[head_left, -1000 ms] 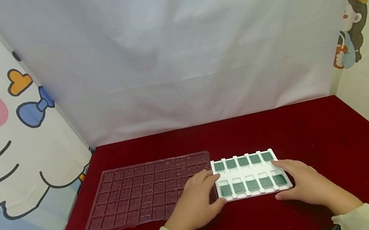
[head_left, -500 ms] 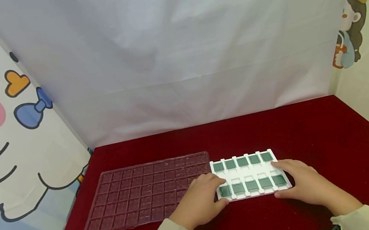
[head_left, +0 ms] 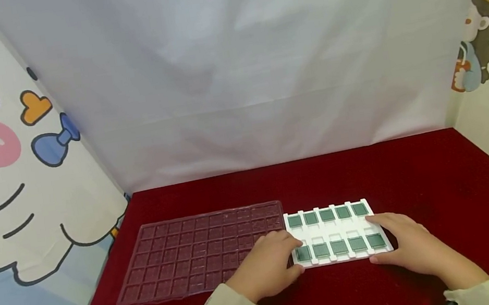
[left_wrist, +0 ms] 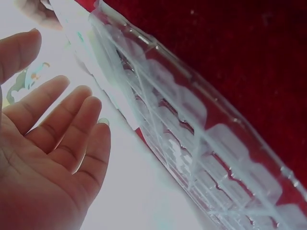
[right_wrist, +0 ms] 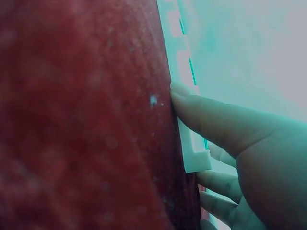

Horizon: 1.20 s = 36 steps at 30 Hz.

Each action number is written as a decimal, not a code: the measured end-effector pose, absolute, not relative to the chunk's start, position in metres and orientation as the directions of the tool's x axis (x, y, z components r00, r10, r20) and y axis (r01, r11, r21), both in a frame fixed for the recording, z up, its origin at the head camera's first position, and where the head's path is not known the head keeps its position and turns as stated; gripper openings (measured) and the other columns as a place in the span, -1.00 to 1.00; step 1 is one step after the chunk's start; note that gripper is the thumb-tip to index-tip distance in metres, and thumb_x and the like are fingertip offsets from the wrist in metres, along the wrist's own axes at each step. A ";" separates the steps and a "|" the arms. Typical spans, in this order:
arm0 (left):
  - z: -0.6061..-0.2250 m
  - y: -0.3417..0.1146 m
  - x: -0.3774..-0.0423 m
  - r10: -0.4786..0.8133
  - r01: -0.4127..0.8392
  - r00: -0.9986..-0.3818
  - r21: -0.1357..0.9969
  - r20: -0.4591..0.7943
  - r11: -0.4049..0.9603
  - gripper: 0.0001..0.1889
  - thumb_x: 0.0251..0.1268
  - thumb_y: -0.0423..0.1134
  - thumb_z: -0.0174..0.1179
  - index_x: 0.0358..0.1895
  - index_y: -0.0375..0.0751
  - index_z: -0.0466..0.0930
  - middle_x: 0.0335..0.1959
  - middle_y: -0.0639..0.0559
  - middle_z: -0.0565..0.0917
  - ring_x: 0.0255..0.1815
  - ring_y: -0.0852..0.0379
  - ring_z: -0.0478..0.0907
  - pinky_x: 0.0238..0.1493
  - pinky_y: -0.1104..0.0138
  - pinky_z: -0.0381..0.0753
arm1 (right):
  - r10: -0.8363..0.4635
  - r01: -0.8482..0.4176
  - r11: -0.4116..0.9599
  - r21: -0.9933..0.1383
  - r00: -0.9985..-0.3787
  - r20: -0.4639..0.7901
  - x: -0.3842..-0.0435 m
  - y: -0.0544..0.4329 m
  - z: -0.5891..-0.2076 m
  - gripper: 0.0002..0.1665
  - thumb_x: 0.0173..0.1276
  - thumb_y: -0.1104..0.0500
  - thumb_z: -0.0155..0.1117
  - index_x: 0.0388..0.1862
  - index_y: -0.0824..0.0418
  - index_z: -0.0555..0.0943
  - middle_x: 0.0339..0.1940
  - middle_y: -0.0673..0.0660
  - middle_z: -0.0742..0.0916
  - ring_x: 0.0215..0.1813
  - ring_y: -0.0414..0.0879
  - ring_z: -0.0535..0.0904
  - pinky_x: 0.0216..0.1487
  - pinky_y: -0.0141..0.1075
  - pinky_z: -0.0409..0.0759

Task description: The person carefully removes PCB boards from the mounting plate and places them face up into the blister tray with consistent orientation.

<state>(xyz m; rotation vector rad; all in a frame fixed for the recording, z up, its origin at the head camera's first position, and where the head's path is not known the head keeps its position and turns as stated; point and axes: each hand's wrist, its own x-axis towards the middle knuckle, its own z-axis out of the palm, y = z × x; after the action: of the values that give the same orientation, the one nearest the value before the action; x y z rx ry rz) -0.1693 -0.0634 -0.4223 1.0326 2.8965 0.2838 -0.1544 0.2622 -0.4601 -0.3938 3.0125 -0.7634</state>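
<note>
A white tray (head_left: 331,226) with two rows of green ribbed rectangles (head_left: 340,247) lies on the red cloth. My left hand (head_left: 268,265) is at its left end, its forefinger overlapping the tray's edge in the head view. In the left wrist view the left hand's fingers (left_wrist: 79,127) are loosely spread and hold nothing. My right hand (head_left: 409,241) rests at the tray's right end. Its thumb (right_wrist: 206,115) touches the long near edge, and its other fingers reach beyond the corner, partly hidden by the thumb. Both palms face the tray.
A large clear plastic blister tray (head_left: 184,256) with many square pockets lies against the white tray's left end, partly under my left forearm. Red cloth (head_left: 428,172) covers the table. A white curtain (head_left: 232,70) hangs behind it, with printed cartoon sheets at both sides.
My left hand has shifted slightly right and toward me along the white tray's left end. The right hand keeps its place on the tray. The head view has swung a little.
</note>
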 end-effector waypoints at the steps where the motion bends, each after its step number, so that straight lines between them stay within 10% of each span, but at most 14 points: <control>1: -0.422 -0.063 -0.170 0.634 0.624 -0.773 0.189 0.007 0.758 -0.55 0.33 0.01 0.39 0.23 -0.04 0.68 0.16 0.12 0.65 0.22 0.11 0.53 0.31 0.18 0.44 | -0.242 -0.236 0.850 -0.470 -0.969 0.049 -0.154 0.262 -0.460 0.09 0.04 -0.24 0.65 0.44 0.26 0.47 0.39 0.37 0.53 0.39 0.39 0.34 0.21 0.47 0.29; 36: -0.431 -0.047 -0.173 0.638 0.643 -0.766 0.130 0.079 0.755 -0.81 0.26 -0.07 0.46 -0.09 0.10 0.83 -0.17 0.26 0.72 -0.08 0.19 0.56 0.10 0.29 0.53 | -0.216 -0.175 0.863 -0.474 -0.976 -0.033 -0.157 0.260 -0.456 0.11 0.06 -0.21 0.65 0.49 0.25 0.42 0.41 0.43 0.50 0.41 0.43 0.31 0.25 0.44 0.29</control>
<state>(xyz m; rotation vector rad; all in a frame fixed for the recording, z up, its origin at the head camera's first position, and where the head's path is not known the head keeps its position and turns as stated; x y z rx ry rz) -0.1728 -0.0468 -0.4311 1.0842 2.9708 0.2373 -0.1566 0.2599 -0.4559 -0.3108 2.9496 -0.7384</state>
